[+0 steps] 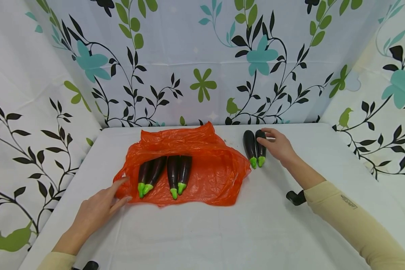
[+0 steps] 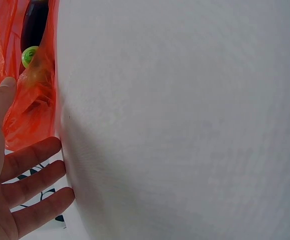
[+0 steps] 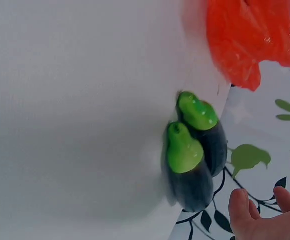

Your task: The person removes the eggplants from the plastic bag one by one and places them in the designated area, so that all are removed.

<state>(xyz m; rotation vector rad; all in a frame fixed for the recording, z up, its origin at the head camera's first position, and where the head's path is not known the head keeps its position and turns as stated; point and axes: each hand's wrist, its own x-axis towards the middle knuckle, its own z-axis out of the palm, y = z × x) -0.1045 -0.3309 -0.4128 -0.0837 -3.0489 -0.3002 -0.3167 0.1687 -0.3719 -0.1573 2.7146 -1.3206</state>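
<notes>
A red plastic bag (image 1: 212, 180) lies on the table with its mouth facing me. Inside it, several dark eggplants (image 1: 173, 172) show their green stem ends; their far ends are covered by the bag. My left hand (image 1: 98, 208) is at the bag's left edge, fingers spread and fairly straight; in the left wrist view, the thumb (image 2: 2, 97) lies near the red plastic. Right of the bag, two more eggplants (image 1: 249, 146) lie side by side. My right hand (image 1: 279, 147) is beside the right one, its fingers loosely bent and apart from it in the right wrist view.
A white cloth covers the table (image 1: 202, 236). Behind it and at both sides hangs a leaf-patterned curtain (image 1: 175, 48). A black strap-like device (image 1: 295, 198) sticks out from the right sleeve.
</notes>
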